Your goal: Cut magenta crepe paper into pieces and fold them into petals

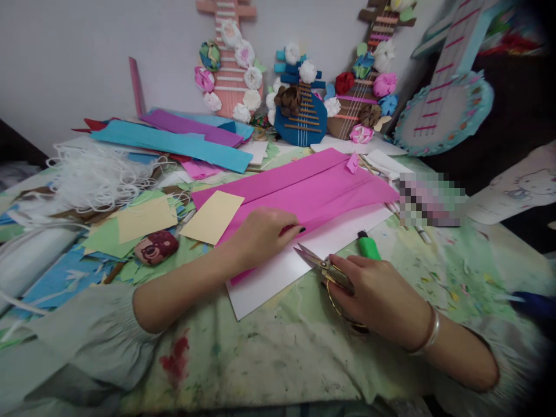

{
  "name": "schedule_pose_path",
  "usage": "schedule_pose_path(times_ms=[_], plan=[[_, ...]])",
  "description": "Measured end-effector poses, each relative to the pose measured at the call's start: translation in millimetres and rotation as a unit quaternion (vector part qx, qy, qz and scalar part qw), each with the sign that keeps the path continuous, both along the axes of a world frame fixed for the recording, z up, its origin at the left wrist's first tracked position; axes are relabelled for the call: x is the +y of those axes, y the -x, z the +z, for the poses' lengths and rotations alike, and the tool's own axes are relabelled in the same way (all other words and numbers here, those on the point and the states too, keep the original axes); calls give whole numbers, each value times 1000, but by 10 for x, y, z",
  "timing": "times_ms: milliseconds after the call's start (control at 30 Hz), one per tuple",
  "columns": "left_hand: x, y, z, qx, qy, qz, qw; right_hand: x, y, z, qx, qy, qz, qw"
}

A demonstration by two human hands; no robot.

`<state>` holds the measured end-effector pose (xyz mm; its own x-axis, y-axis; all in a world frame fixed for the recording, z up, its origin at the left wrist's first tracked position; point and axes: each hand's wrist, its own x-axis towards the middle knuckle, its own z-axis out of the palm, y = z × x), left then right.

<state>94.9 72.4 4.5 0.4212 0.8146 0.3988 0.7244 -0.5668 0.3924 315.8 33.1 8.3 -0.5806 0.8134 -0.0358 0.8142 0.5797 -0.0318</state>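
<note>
My right hand [382,289] is closed around a pair of scissors [324,263], its fingers at the gold-coloured handles. The blades stand slightly apart over a white sheet [269,289] and point toward my left hand. Above the front part of a folded pink paper sheet [313,197], my left hand [269,231] has its fingers curled together in a pinch. Whatever lies between those fingertips, if anything, is hidden. The pink paper rests on the white sheet, with a small pink scrap [352,163] on its far end. Beside my right hand lies a green marker [369,248].
Left of the pink paper are cream paper pieces [212,217], a dark red patterned object [156,248] and a heap of white string [104,176]. Blue paper strips [174,145] lie behind. Flower-decorated instrument models [302,119] stand along the wall. A stained cloth [260,359] covers the table.
</note>
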Motion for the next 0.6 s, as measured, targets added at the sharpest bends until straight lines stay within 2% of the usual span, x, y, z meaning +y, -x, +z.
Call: schedule_pose_path(times_ms=[200,600], plan=[[12,13,23,-6,-13,0,1000,7,-12,11,17,11,-1,1000],[27,46,96,-8,-35,3,999,-7,14,13,-13,21,-1,1000]])
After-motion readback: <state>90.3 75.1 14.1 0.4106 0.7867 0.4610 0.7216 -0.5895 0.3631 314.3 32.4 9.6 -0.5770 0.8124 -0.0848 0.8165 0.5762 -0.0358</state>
